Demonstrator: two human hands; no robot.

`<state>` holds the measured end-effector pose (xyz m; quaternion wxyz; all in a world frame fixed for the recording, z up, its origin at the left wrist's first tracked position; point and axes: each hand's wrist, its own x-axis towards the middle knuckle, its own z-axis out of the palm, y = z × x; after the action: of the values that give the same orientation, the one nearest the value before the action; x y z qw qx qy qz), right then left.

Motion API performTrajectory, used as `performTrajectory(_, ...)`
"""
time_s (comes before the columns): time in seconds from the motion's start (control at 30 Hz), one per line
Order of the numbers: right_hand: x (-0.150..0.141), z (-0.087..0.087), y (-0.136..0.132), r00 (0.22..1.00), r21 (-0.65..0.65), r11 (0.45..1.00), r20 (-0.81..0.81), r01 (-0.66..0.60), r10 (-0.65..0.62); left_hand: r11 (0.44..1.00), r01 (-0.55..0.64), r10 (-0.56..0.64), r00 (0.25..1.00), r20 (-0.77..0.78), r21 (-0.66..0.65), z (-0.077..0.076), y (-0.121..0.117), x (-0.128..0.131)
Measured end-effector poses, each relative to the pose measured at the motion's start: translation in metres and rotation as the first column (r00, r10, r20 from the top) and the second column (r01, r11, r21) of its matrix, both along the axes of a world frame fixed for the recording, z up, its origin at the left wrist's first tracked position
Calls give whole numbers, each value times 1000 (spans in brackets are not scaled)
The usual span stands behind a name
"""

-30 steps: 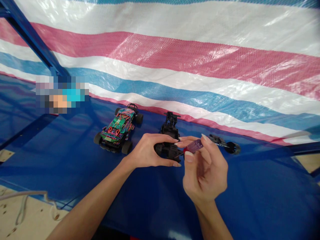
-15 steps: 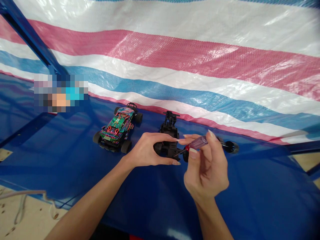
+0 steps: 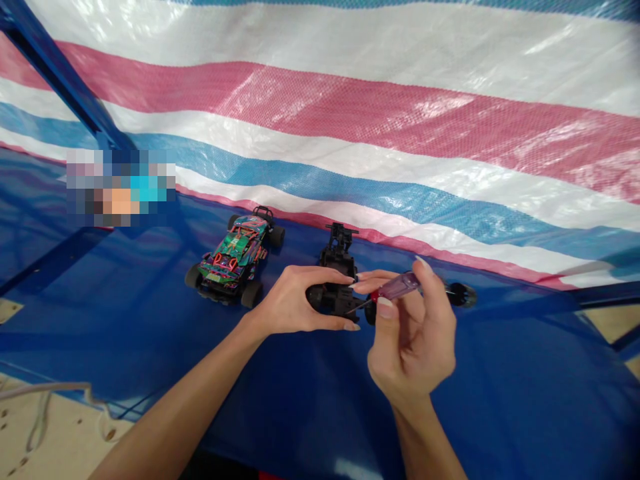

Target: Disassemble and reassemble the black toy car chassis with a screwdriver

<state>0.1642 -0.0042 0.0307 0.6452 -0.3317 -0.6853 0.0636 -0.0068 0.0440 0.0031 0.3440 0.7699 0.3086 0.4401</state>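
My left hand [image 3: 295, 300] is closed around a black toy-car part [image 3: 337, 300] with a wheel at its right end, thumb along the near side and fingers along the far side. Between the thumb and fingers of my right hand [image 3: 413, 333] is a screwdriver [image 3: 397, 287] with a clear purplish handle and a red collar. Its thin shaft slants down to the left, the tip at the part's right side; whether it sits in a screw I cannot tell. Just beyond my left hand lies a black car chassis [image 3: 338, 250], its near end hidden.
A colourful toy car [image 3: 235, 257] stands on the blue table [image 3: 280, 393] to the left. Behind my right hand lies a black round piece [image 3: 461, 294], partly hidden. A striped sheet [image 3: 320, 100] hangs along the back, and a blue metal post [image 3: 60, 80] rises at the left.
The screwdriver's handle has turned and tilted slightly to the right in my right hand. My left hand keeps its hold on the black part, almost unmoved.
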Motion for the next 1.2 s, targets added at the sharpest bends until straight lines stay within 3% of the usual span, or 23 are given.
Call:
performTrajectory(0.1,1,1,1,1000,19,1000,1,-21,21,1000,23,-23,1000,2,-17,0,-1,0)
performTrajectory(0.27,-3,3,-1,997,36,997,-48,68,-67,999,28,-29,999,-28,-18,3,-3,-1)
performTrajectory(0.47,-2,-3,-4,1000,-37,999,-8,-8,8,1000,5,-6,998,-70,-14,6,-3,-1)
performTrajectory(0.57,1,-1,-1,999,18,999,-10,-35,35,1000,10,-10,998,-56,-11,5,-2,-2)
performTrajectory(0.67,2,2,2,1000,90,996,-29,2,1,1000,20,-20,999,-37,-19,4,-3,-2)
performTrajectory(0.77,1,2,1,997,70,996,-38,64,-61,1000,8,-8,999,-38,-1,3,-3,-1)
performTrajectory(0.93,3,-2,-2,1000,-47,999,-29,-1,0,999,1,0,1000,-31,37,2,-2,-1)
performTrajectory(1.03,5,-2,1,999,12,999,-44,-32,32,1000,13,-12,1000,-24,21,2,-2,-2)
performTrajectory(1.2,2,2,1,996,43,997,-62,61,-59,1000,-12,12,998,-63,-7,1,-4,-1)
